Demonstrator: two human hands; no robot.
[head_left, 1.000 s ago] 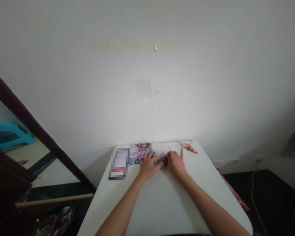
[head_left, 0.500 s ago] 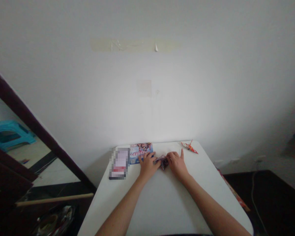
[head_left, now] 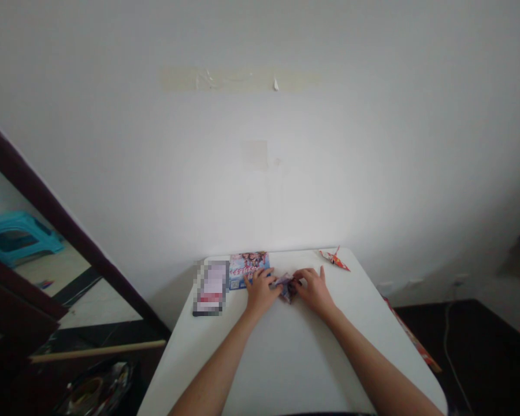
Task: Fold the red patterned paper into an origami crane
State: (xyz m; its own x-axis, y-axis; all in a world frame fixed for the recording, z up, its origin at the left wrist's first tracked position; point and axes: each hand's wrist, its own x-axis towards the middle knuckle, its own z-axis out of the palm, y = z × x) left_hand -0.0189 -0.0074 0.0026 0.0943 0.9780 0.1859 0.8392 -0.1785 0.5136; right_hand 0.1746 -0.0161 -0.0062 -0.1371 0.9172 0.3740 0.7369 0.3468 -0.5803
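Between my two hands, on the white table, is a small piece of folded patterned paper, purplish and dark. My left hand pinches its left side between thumb and fingers, the other fingers resting over the corner of a blue printed booklet. On the other side, my right hand grips the paper's right edge with thumb and fingertips, one finger sticking up. The fingers partly cover the paper, so its exact folds are hard to make out. A red and white origami crane lies at the far right of the table.
A pixelated phone lies left of the booklet. Behind the table rises a white wall. A blue plastic stool shows in a dark-framed opening on the left, with a bag-lined bin below.
My right hand has shifted slightly right, and the folded paper looks a little more spread between my hands. My left hand stays nearly in place.
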